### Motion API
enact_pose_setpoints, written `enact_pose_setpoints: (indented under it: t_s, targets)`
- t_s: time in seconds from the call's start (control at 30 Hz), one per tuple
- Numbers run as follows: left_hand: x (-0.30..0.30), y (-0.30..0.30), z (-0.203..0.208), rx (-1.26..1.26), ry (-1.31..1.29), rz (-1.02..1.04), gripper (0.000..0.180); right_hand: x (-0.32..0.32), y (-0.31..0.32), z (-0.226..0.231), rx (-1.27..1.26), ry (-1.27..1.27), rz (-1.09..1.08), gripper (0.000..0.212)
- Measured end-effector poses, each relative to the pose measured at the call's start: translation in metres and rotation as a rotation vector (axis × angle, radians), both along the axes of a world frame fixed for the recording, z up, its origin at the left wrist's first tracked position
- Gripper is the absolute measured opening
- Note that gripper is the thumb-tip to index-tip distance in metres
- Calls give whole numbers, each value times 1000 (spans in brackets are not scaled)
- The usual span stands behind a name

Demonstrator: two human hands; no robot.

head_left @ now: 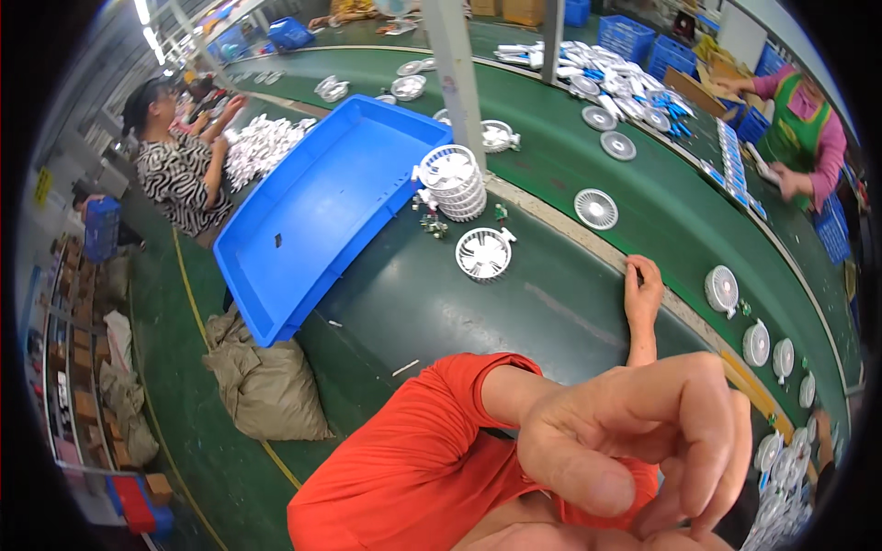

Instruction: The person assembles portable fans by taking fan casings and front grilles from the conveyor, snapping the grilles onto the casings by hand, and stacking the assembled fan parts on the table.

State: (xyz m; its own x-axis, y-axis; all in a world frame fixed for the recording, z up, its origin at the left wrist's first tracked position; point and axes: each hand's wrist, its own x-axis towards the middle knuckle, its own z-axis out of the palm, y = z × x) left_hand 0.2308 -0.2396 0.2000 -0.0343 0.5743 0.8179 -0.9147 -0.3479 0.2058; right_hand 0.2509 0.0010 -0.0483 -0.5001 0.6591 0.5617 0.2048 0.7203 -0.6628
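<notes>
My left hand is raised very close to the camera, its fingers bent and its thumb apart from them. Nothing shows in its grasp, though the lower fingertips are partly cut off. Farther off, my right hand rests at the conveyor's near rail with loosely bent fingers and no object visible in it. A white round fan part lies on the dark green worktop left of that hand. Behind it rises a stack of similar white fan parts, with small circuit boards beside it.
A big blue tray sits tilted on the left. Past the rail, a green conveyor carries round fan parts, including one slatted disc. A metal post stands behind the stack. Co-workers sit left and right; a sack lies below.
</notes>
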Motion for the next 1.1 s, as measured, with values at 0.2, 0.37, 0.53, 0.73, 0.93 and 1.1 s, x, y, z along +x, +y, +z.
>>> enact_pose_setpoints:
  t_s: [0.2,0.37,0.53,0.73,0.93,1.1]
  targets:
    - [1,-7,9,204,-202,407,34,11,24,-19,48,43,67,10]
    - [-12,-10,3,398,-174,631,31,7,5,-10,3,4,56,11]
    - [-32,-32,4,406,-84,680,28,13,7,-7,6,-9,38,13]
    - [-44,-31,-13,252,-55,504,25,22,27,-17,45,-12,52,10]
    - [-71,30,-106,-623,363,658,16,0,6,-9,-66,8,-6,12]
    - [-76,92,-235,-835,678,920,11,2,27,7,-247,78,-21,22]
